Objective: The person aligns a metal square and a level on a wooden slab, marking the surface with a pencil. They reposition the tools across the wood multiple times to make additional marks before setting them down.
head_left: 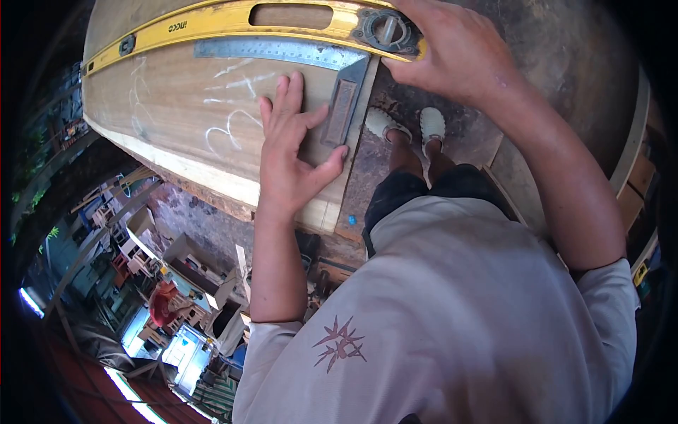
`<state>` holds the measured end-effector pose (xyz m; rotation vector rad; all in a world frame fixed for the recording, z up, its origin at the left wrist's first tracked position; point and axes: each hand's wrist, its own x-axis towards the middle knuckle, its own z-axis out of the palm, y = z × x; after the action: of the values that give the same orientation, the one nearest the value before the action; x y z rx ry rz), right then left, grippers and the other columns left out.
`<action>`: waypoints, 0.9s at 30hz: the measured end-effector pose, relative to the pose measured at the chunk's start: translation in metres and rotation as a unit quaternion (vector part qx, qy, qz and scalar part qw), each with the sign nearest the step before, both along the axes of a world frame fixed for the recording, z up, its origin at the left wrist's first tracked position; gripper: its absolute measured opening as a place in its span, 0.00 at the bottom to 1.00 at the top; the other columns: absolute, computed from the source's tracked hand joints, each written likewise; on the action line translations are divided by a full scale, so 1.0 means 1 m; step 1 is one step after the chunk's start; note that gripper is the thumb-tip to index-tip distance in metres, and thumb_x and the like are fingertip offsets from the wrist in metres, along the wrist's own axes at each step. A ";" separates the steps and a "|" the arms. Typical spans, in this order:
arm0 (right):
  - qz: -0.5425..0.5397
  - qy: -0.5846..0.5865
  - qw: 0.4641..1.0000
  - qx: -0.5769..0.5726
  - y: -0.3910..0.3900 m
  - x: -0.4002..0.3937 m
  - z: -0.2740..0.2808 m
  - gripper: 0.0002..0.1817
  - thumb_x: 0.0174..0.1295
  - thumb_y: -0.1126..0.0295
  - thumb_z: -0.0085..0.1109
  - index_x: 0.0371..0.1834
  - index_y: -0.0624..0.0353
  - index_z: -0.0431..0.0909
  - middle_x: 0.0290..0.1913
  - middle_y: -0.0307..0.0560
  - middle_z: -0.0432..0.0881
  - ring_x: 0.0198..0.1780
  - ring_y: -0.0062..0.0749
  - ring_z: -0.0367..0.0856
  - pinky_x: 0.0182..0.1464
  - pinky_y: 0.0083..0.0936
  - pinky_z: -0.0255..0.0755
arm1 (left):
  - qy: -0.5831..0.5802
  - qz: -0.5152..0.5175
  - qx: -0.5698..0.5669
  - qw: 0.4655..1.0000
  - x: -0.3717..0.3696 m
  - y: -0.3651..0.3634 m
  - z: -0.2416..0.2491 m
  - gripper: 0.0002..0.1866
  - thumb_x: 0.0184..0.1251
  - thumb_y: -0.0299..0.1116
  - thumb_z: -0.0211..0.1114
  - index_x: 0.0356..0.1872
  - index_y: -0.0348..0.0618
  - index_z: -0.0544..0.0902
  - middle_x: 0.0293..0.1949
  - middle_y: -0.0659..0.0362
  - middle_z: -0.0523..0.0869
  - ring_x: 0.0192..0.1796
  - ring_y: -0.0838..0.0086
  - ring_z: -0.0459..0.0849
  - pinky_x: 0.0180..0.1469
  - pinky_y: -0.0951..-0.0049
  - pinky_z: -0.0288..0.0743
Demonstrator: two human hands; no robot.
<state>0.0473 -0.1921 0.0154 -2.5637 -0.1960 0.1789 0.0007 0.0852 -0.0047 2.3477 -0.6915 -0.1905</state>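
Observation:
A yellow spirit level (pixel 205 21) lies across a wide wooden board (pixel 176 92) that has chalk marks on it. My right hand (pixel 459 56) grips the level's right end, thumb on the near side by the round vial. Below the level rests a try square (pixel 346 102), its metal blade running along the level's edge and its stock along the board's right end. My left hand (pixel 289 134) lies on the board with fingers spread, the thumb and forefinger beside the square's stock.
Two feet in light clogs (pixel 387 126) stand on the stained floor by the board's end. A small blue object (pixel 352 220) is near the board's corner. A person in red (pixel 164 302) is among wooden pieces and boxes at lower left.

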 end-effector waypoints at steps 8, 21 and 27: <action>-0.009 -0.014 1.000 0.008 -0.001 -0.002 -0.002 0.30 0.50 0.54 0.69 0.52 0.62 0.79 0.46 0.62 0.86 0.52 0.57 0.85 0.55 0.47 0.79 | -0.002 -0.003 -0.001 1.000 0.000 -0.001 0.002 0.26 0.48 0.31 0.79 0.52 0.40 0.84 0.77 0.39 0.66 0.83 0.47 0.55 0.82 0.42 0.32; -0.008 -0.006 1.000 0.018 -0.001 0.000 -0.002 0.29 0.50 0.54 0.69 0.52 0.61 0.79 0.48 0.62 0.86 0.53 0.56 0.85 0.56 0.47 0.78 | -0.013 -0.002 0.009 1.000 -0.001 -0.001 0.001 0.26 0.47 0.30 0.77 0.52 0.41 0.84 0.76 0.40 0.68 0.83 0.47 0.56 0.82 0.42 0.34; -0.013 0.019 0.999 0.022 0.001 -0.004 0.005 0.29 0.51 0.55 0.69 0.53 0.62 0.79 0.48 0.62 0.86 0.53 0.57 0.85 0.56 0.47 0.78 | -0.015 -0.003 0.012 1.000 -0.001 0.000 0.000 0.26 0.47 0.30 0.77 0.52 0.42 0.83 0.76 0.41 0.69 0.83 0.47 0.56 0.82 0.42 0.35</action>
<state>0.0434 -0.1910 0.0200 -2.5165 -0.1500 0.2108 -0.0005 0.0855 -0.0049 2.3768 -0.7139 -0.1666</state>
